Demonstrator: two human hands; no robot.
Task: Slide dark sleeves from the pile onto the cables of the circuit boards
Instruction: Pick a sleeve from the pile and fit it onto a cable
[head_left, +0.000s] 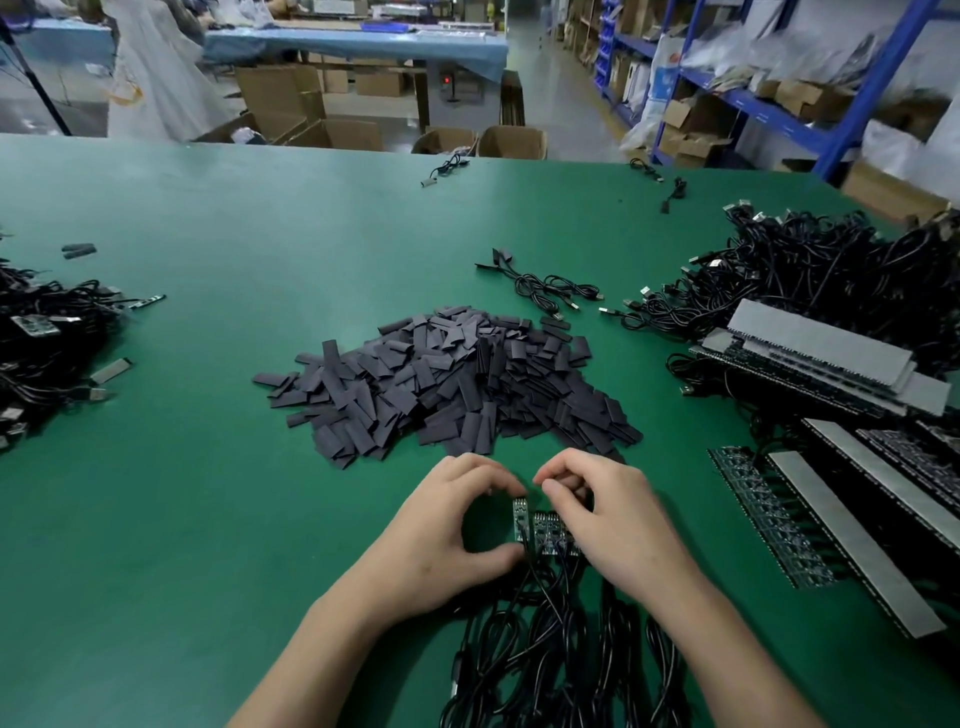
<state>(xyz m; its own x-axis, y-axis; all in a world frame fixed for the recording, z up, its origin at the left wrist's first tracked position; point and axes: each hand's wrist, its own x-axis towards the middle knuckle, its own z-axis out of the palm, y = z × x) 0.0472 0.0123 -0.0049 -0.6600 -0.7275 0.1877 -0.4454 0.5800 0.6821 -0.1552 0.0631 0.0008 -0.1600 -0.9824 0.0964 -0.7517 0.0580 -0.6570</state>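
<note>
Dark flat plastic sleeves (452, 379) are looking light and floppy, best pinched edgewise; left grip (447, 530) is pinching one stiff green circuit board (520, 519), right grip (613, 519) showing an unclear hold.

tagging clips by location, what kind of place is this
Probably an electronics assembly workshop in a factory or warehouse: a green worktable holds a pile of dark sleeves, heaps of black USB cables and small circuit boards, with blue storage racks of cardboard boxes behind.

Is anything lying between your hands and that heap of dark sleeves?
Nothing visible. The left hand and right hand are at the circuit boards, and only bare green table separates them from the sleeve pile.
</note>
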